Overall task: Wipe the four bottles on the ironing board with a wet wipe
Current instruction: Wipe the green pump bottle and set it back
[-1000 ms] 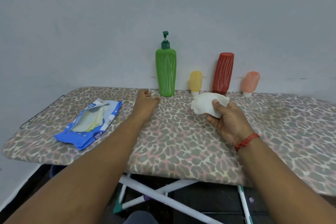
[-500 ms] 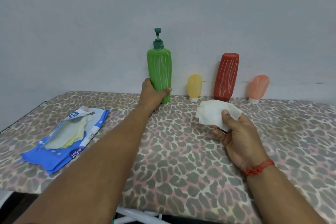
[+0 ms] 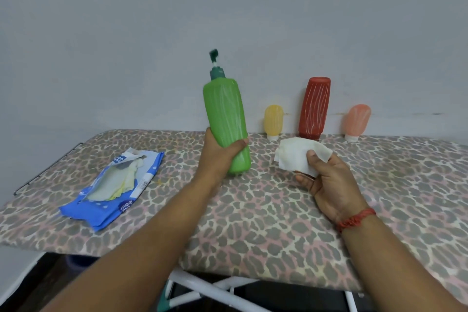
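My left hand (image 3: 219,153) grips the lower part of the tall green pump bottle (image 3: 225,114), which is lifted off the board, tilted slightly and pulled toward me. My right hand (image 3: 329,180) holds a folded white wet wipe (image 3: 296,154) just to the right of that bottle, apart from it. Against the wall stand a small yellow bottle (image 3: 273,121), a taller red bottle (image 3: 314,107) and a small pink bottle (image 3: 356,121), all cap down on the leopard-print ironing board (image 3: 253,213).
A blue wet-wipe pack (image 3: 114,187), open with wipes showing, lies on the left part of the board. A metal rail (image 3: 48,167) runs along the left end. White frame legs (image 3: 215,289) show under the near edge. A plain wall rises right behind the bottles.
My left hand reached the green bottle, closed around it and has lifted it off the board toward me. My right hand has kept the wipe and stayed in about the same place.
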